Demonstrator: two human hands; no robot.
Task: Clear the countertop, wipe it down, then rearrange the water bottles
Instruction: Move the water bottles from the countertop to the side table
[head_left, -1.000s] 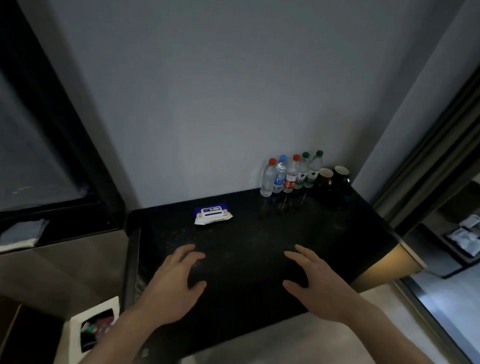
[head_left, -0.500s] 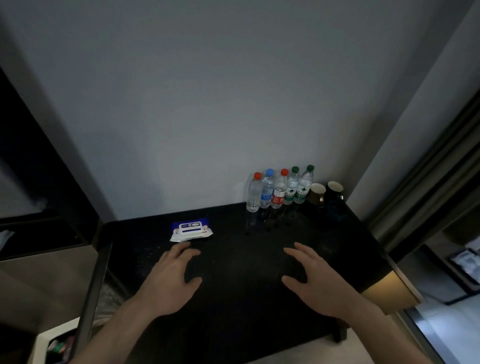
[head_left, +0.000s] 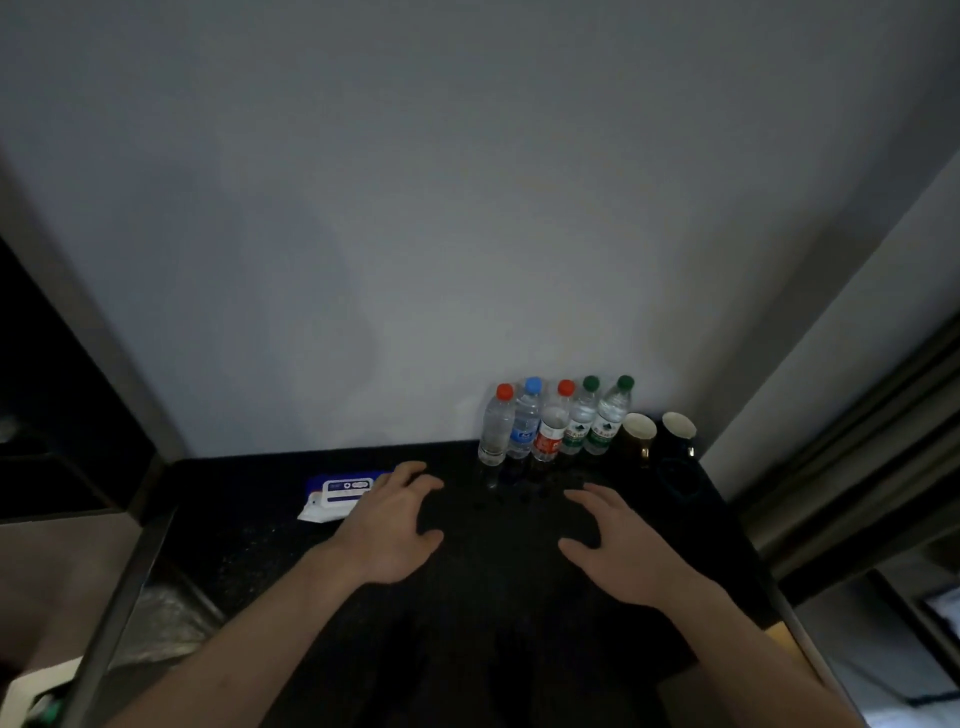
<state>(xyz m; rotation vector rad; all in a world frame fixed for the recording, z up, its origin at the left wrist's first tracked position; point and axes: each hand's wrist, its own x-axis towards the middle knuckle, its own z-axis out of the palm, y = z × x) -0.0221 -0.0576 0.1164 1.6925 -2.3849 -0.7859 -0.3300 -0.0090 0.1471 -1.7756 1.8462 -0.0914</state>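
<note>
Five bottles: the water bottles (head_left: 556, 423) stand upright in one tight row against the wall, at the far right of the worktop (head_left: 249, 530). Caps from the left read red, blue, red, green, green.
Two cups: a light cup (head_left: 639, 434) stands just right of the bottle row, and a dark cup (head_left: 678, 431) stands just beyond it, nearer the corner.
Wipes pack: the wipes pack (head_left: 337, 493) lies flat, well left of the bottle row and a little nearer to me.
Left hand: my left hand (head_left: 389, 525) is spread, palm down, holding nothing. Its fingertips now reach the right end of the wipes pack; I cannot tell whether they touch it.
Right hand: my right hand (head_left: 618, 540) is spread wide, palm down, holding nothing. It sits nearer to me than the bottle row, apart from every bottle.
Change, hands: over the last second both hands have advanced toward the bottle row. The left hand was well short of the wipes pack one second ago and is now at its edge.
Change, items: bottles, cups and wipes pack keep the same arrangement as before. The whole view has shifted, which I judge to be my head moving closer.
Task meaning: nothing is cleared yet, so I judge this to be the approach phase of the clearing step.
Next need: I judge that the wipes pack is the nearest item to lift. The right hand would have to reach further for the bottles.
</note>
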